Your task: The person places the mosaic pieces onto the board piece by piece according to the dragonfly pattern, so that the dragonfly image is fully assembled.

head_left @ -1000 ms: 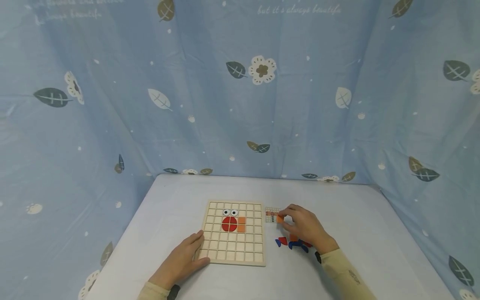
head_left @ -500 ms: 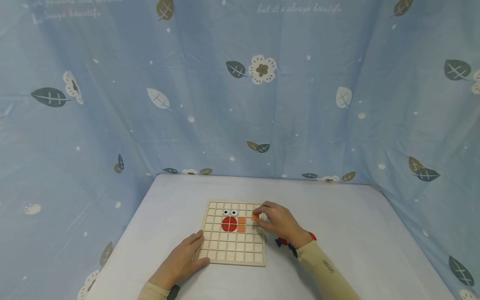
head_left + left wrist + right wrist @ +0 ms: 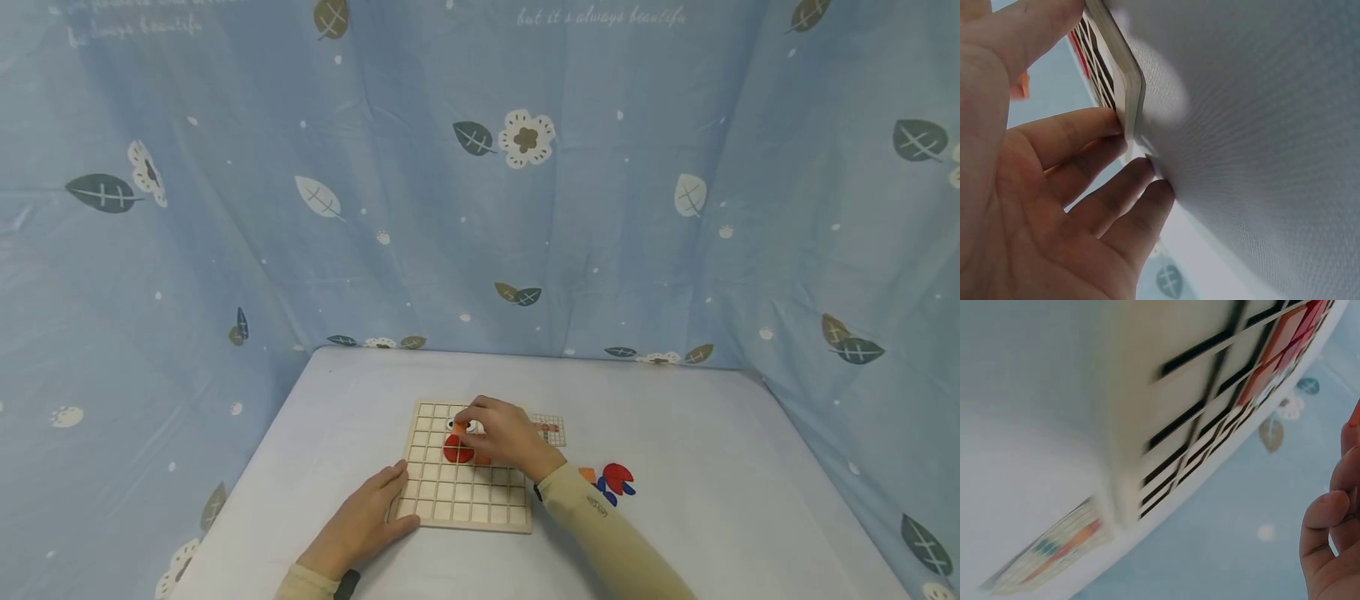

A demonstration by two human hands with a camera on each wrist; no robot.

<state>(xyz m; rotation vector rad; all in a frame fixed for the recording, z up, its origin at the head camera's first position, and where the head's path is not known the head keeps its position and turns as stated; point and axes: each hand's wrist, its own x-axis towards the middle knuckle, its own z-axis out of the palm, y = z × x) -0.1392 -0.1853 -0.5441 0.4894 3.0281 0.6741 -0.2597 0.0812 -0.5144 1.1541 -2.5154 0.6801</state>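
Observation:
My right hand pinches a small orange square tile between thumb and fingertips, over the upper part of a wooden grid board. Below the tile lies a red circle made of quarter pieces. Eye pieces sit just above it, partly covered by the hand. Orange squares beside the circle are mostly hidden beneath the fingers. At the board's near left corner rests my left hand, its thumb along the front edge and its nearly straight fingers touching the left side.
A small pattern card lies right of the board, partly behind the right wrist. Nearer, by the right sleeve, are loose pieces: red ones, blue ones and an orange square. Blue printed cloth hangs behind the white table.
My right hand has carried the orange tile leftward from over the pattern card to above the red circle, uncovering the card and loose pieces. The left hand stays at the corner.

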